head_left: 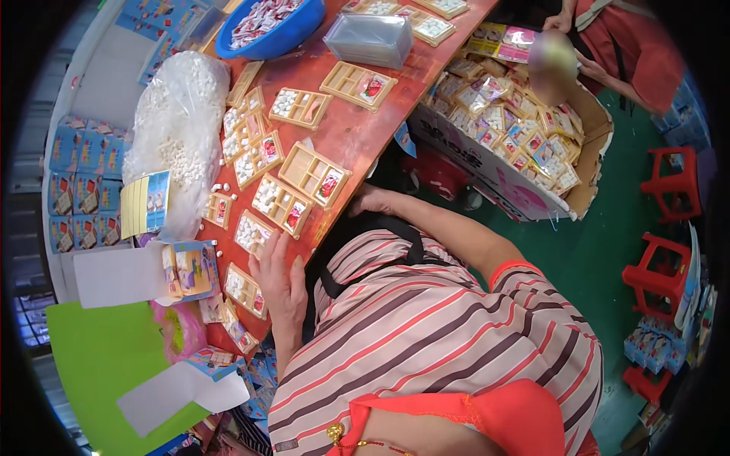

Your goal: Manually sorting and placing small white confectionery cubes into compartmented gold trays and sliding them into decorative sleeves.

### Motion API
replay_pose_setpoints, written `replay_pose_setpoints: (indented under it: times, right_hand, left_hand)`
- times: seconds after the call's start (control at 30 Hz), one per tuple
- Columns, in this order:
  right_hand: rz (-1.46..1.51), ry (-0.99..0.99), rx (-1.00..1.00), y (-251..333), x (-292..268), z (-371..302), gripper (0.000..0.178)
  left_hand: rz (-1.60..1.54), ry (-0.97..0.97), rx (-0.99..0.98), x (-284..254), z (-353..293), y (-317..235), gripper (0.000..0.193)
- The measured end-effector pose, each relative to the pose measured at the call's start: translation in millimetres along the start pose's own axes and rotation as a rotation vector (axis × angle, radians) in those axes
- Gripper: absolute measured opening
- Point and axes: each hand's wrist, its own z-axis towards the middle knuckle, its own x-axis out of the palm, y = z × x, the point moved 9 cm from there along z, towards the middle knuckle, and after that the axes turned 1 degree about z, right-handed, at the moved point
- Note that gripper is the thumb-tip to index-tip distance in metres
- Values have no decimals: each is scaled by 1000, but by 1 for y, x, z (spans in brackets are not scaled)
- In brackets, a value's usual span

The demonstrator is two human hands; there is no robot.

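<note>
My left hand (281, 280) lies at the table's near edge with its fingers stretched out, the tips at a small tan compartment tray (253, 234) with white pieces in it. Whether the fingers press on that tray is hard to see. Beside the hand is another filled tray (245, 291). Farther along sit a tray with white pieces and a red packet (281, 204) and a tray with bare compartments and a red packet (315, 174). My right hand (370, 199) is at the table edge near my waist, its fingers mostly hidden.
A clear bag of white pieces (179, 137) lies on the table's left side. Beyond are a blue basin of small packets (285, 38) and a clear plastic box (369, 42). A large carton of packed trays (601, 152) stands right, near another person (631, 45). Red stools (660, 275) stand on the floor.
</note>
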Motion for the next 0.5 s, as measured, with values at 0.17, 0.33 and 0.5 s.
replay_pose_setpoints:
  times: [0.17, 0.33, 0.5]
  right_hand:
    - [-111, 182, 28, -22, 14, 0, 34]
    - [-75, -21, 82, -27, -22, -4, 40]
    - [106, -560, -409, 58, -67, -35, 59]
  left_hand:
    - [-5, 18, -17, 5, -4, 1, 43]
    - [-13, 18, 14, 5, -5, 2, 43]
    - [-58, 67, -25, 13, -13, 10, 41]
